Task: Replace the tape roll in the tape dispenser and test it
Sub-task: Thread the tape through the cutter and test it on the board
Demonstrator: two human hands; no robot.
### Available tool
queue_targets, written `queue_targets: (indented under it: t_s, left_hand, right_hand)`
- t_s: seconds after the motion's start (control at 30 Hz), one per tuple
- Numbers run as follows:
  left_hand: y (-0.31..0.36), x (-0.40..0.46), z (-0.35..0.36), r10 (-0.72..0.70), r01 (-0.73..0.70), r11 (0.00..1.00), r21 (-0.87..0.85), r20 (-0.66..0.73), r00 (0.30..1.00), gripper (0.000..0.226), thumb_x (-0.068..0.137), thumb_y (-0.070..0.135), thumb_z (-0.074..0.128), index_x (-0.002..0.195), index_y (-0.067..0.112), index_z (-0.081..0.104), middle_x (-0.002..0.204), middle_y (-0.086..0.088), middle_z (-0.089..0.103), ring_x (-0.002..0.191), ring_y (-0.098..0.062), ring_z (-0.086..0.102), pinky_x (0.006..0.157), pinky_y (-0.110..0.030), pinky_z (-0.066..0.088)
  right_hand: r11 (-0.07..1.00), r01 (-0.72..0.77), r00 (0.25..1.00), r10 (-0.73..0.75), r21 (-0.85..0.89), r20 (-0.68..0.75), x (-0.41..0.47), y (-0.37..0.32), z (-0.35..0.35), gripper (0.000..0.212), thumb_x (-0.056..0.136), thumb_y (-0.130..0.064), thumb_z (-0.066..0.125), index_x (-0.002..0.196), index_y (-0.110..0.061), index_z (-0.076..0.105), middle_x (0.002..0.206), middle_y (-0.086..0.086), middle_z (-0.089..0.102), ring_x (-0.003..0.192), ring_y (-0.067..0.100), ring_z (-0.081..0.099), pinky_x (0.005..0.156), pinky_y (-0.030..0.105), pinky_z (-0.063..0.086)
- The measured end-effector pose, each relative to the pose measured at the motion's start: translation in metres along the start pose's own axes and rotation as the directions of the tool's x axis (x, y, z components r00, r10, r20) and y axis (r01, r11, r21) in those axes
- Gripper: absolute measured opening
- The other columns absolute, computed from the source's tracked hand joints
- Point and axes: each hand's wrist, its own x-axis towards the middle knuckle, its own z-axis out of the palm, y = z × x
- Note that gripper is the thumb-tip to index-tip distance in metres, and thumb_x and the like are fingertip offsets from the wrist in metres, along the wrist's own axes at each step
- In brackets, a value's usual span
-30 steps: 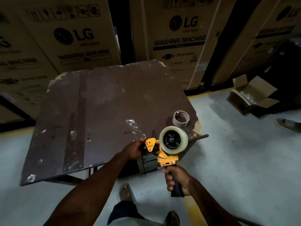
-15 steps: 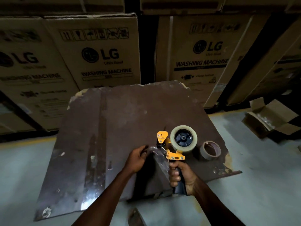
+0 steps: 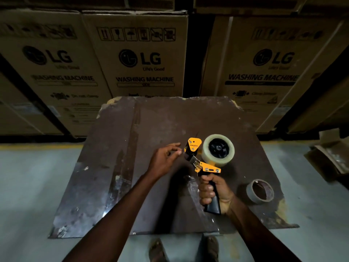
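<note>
Above a worn brown table (image 3: 151, 120), my right hand (image 3: 213, 191) grips the tape dispenser (image 3: 205, 163) by its black handle, fresh tape roll (image 3: 219, 148) mounted. It seems light and rigid. My left hand (image 3: 164, 159), fingers loosely apart, hovers beside its nose, holding nothing visible.
</note>
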Motion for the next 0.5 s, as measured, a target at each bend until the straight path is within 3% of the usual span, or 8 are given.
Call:
queue_targets:
  t_s: [0.17, 0.3, 0.4, 0.5]
  left_hand:
    - [0.020, 0.007, 0.013, 0.004, -0.002, 1.000, -0.017, 0.098, 0.995, 0.013, 0.093, 0.008, 0.060, 0.089, 0.018, 0.067, 0.130, -0.001, 0.062, 0.119, -0.005, 0.059, 0.101, -0.030, 0.048]
    - [0.029, 0.003, 0.025, 0.015, -0.019, 0.999, 0.026, 0.137, 0.990, 0.019, 0.097, 0.011, 0.054, 0.090, 0.028, 0.057, 0.090, 0.013, 0.062, 0.084, 0.006, 0.057, 0.080, -0.022, 0.046]
    - [0.029, 0.007, 0.019, -0.003, 0.006, 1.000, -0.026, 0.089, 0.996, 0.017, 0.098, 0.009, 0.052, 0.094, 0.024, 0.057, 0.090, 0.007, 0.062, 0.087, 0.000, 0.060, 0.088, -0.028, 0.048]
    - [0.031, 0.014, 0.004, -0.044, 0.060, 0.991, -0.120, 0.137, 0.990, 0.012, 0.098, 0.003, 0.049, 0.096, 0.013, 0.056, 0.089, -0.002, 0.062, 0.085, -0.003, 0.065, 0.092, -0.031, 0.053]
  right_hand:
    - [0.995, -0.091, 0.994, 0.093, -0.041, 0.056, -0.016, -0.027, -0.014, 0.030, 0.071, -0.013, 0.078, 0.066, -0.016, 0.048, 0.047, -0.006, 0.041, 0.034, 0.008, 0.040, 0.040, 0.022, 0.037]
    - [0.980, -0.178, 0.979, 0.186, -0.093, 0.084, -0.026, -0.051, -0.023, 0.031, 0.069, -0.012, 0.078, 0.063, -0.015, 0.048, 0.047, -0.005, 0.040, 0.034, 0.009, 0.039, 0.041, 0.022, 0.036]
    - [0.958, -0.246, 0.960, 0.262, -0.148, 0.099, -0.026, -0.061, -0.031, 0.028, 0.073, -0.014, 0.075, 0.065, -0.016, 0.049, 0.048, -0.004, 0.041, 0.035, 0.009, 0.039, 0.043, 0.022, 0.037]
    - [0.934, -0.312, 0.939, 0.331, -0.177, 0.090, -0.022, -0.062, -0.034, 0.024, 0.075, -0.013, 0.073, 0.068, -0.017, 0.051, 0.049, -0.005, 0.041, 0.036, 0.010, 0.041, 0.046, 0.021, 0.037]
